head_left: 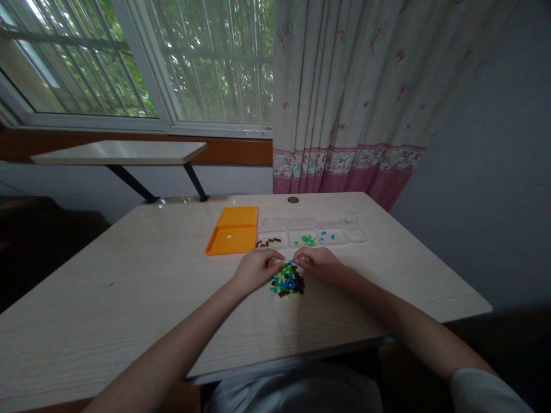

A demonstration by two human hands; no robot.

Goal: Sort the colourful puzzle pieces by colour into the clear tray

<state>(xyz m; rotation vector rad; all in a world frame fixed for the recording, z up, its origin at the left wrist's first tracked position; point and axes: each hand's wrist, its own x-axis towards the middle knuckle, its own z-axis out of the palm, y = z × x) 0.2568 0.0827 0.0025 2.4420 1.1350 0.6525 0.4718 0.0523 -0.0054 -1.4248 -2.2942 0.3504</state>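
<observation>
A heap of small building bricks [287,281] in blue, green, yellow and dark brown lies on the table in front of me. At its far left edge is my left hand [256,268], thumb and forefinger curled close together; whatever is between them is too small to make out. My right hand [318,263] reaches over the heap's far right edge, its fingertips closed on a small blue brick [291,261]. Just beyond the hands stands a clear compartment tray [362,236]. Its near row holds dark brown bricks [271,241], green bricks [306,240], blue bricks [328,236] and a yellow bit [354,234].
An orange case [232,240] lies opened flat left of the tray, with a small white piece [229,236] inside. A raised shelf [129,152] on black legs stands at the table's [150,275] back left. Behind are a window and a curtain [340,115].
</observation>
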